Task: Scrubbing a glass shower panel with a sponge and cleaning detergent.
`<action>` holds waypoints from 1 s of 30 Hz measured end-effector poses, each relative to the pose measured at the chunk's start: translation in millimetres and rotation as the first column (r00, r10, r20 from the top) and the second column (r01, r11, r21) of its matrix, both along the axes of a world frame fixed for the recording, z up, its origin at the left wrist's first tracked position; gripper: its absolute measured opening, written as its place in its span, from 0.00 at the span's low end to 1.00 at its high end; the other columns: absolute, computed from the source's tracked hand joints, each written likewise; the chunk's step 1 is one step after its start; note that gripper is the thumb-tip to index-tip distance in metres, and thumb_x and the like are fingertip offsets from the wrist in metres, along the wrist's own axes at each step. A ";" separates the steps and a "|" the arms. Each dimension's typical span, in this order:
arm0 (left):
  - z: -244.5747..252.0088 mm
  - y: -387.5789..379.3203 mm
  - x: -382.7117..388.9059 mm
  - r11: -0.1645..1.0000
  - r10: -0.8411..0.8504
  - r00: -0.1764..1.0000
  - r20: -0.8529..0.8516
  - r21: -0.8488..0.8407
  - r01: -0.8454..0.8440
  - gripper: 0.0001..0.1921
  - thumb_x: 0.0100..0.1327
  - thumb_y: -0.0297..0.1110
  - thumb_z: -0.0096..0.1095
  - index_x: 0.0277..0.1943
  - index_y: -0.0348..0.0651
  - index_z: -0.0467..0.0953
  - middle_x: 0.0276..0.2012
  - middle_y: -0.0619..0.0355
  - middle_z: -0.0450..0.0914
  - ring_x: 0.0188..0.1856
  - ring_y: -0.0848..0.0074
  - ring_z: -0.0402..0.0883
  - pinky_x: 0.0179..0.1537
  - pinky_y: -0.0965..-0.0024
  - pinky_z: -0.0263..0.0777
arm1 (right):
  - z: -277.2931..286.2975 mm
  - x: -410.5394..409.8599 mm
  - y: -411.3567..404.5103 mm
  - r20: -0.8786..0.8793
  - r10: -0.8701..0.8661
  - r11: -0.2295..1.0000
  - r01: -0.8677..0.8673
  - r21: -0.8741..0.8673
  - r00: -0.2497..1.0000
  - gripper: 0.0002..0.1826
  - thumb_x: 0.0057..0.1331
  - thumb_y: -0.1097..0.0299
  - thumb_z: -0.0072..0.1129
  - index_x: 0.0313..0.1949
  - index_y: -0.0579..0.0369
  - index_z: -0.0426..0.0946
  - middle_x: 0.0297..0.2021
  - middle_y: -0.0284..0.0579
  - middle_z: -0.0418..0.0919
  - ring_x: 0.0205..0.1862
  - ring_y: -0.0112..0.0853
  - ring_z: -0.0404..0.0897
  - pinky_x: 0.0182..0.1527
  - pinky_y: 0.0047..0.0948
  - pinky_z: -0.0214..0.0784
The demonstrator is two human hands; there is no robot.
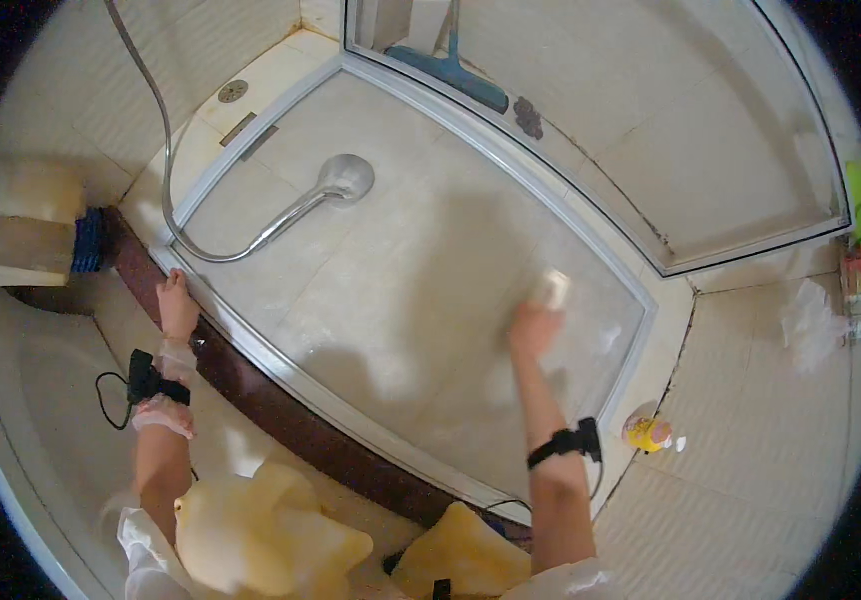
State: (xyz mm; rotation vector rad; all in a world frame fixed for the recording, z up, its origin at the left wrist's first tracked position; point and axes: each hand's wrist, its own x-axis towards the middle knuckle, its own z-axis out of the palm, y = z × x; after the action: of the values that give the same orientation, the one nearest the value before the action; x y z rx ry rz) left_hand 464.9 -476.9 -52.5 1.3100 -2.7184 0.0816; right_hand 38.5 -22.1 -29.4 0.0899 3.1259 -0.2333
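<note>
A glass panel [370, 292] in a pale metal frame appears to lie flat on the tiled floor before me. At its near left edge, my left hand [178, 306] rests on the frame with the fingers bent. My right hand [537, 330] is over the right part of the glass, gripping a small whitish object [553, 289], blurred and possibly a sponge or brush. On the upper left of the glass lies a chrome shower head [346, 178], face hidden or turned aside. Its metal hose [168, 172] curves up out of view.
A dark red sill [288, 427] runs along the near side. Another framed glass panel [700, 150] stands at upper right, with a blue squeegee or broom [460, 79] behind it. A yellow-labelled bottle [646, 433] is at right. A floor drain [233, 91] lies at upper left.
</note>
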 end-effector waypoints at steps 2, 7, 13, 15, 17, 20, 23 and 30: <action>7.7 2.9 -2.1 0.998 0.003 0.999 0.046 0.068 -0.006 0.27 0.50 0.17 0.53 0.57 0.25 0.70 0.59 0.38 0.72 0.53 0.49 0.72 0.58 0.55 0.65 | 23.7 54.9 -61.6 -0.254 0.587 0.734 -0.637 -0.234 0.769 0.32 0.64 0.60 0.52 0.69 0.36 0.61 0.57 0.64 0.67 0.49 0.52 0.74 0.51 0.49 0.69; 0.9 1.2 -17.3 0.998 0.033 0.999 0.024 0.054 -0.034 0.28 0.48 0.19 0.54 0.57 0.25 0.70 0.57 0.38 0.74 0.55 0.50 0.74 0.57 0.53 0.63 | 13.3 175.7 -162.4 -0.100 0.745 0.643 -0.749 -0.159 0.660 0.32 0.63 0.58 0.56 0.66 0.45 0.63 0.48 0.62 0.72 0.47 0.54 0.74 0.47 0.49 0.70; 26.1 21.9 -23.5 1.000 0.017 0.999 -0.029 -0.014 -0.017 0.25 0.50 0.17 0.55 0.54 0.32 0.73 0.56 0.43 0.75 0.50 0.49 0.73 0.52 0.55 0.71 | -0.2 175.6 -72.8 -0.022 0.861 0.468 -0.809 -0.357 0.508 0.33 0.63 0.59 0.60 0.67 0.36 0.62 0.45 0.61 0.69 0.41 0.52 0.74 0.40 0.50 0.70; 42.3 32.6 -34.3 0.991 0.112 0.993 0.027 0.072 -0.114 0.24 0.51 0.18 0.56 0.55 0.33 0.73 0.59 0.47 0.73 0.53 0.52 0.72 0.52 0.53 0.71 | 9.1 150.2 -31.7 -0.094 0.900 0.417 -0.903 -0.107 0.427 0.34 0.63 0.57 0.58 0.69 0.36 0.60 0.45 0.61 0.69 0.41 0.51 0.74 0.40 0.48 0.70; 48.2 35.1 -33.7 0.985 0.141 0.988 0.067 0.092 -0.147 0.24 0.52 0.20 0.56 0.56 0.33 0.72 0.60 0.49 0.73 0.55 0.53 0.72 0.52 0.50 0.71 | 24.3 126.0 4.3 0.060 0.889 0.458 -0.888 -0.044 0.455 0.35 0.64 0.58 0.58 0.70 0.36 0.59 0.45 0.59 0.68 0.41 0.51 0.73 0.40 0.47 0.70; 41.2 33.2 -31.3 0.980 0.180 0.976 0.119 0.059 -0.188 0.25 0.53 0.22 0.59 0.57 0.35 0.71 0.59 0.53 0.73 0.57 0.56 0.71 0.52 0.48 0.70 | 36.1 100.2 48.4 0.132 0.834 0.535 -0.843 0.047 0.536 0.36 0.64 0.59 0.58 0.70 0.36 0.57 0.45 0.59 0.68 0.41 0.51 0.73 0.39 0.47 0.70; 42.4 38.2 -45.2 0.984 0.170 0.969 0.180 0.030 -0.178 0.26 0.53 0.24 0.61 0.58 0.37 0.70 0.57 0.56 0.75 0.57 0.59 0.71 0.51 0.48 0.70 | 47.3 87.0 91.2 0.145 0.786 0.600 -0.798 0.056 0.601 0.37 0.63 0.62 0.58 0.71 0.38 0.55 0.46 0.59 0.67 0.41 0.51 0.73 0.39 0.46 0.71; 29.5 30.8 -15.5 0.985 0.162 0.977 0.137 0.033 -0.168 0.27 0.54 0.22 0.56 0.60 0.37 0.70 0.62 0.56 0.71 0.62 0.61 0.68 0.54 0.45 0.64 | 49.1 112.1 107.0 0.249 0.692 0.704 -0.710 -0.024 0.678 0.36 0.65 0.62 0.57 0.70 0.46 0.55 0.45 0.60 0.67 0.42 0.51 0.73 0.40 0.46 0.72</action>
State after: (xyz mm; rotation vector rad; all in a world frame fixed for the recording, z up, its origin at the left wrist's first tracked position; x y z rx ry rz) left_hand 449.4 -446.0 -23.0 1.5970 -2.7276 0.1296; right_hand 150.6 84.9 19.6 -0.9947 2.6598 -0.0761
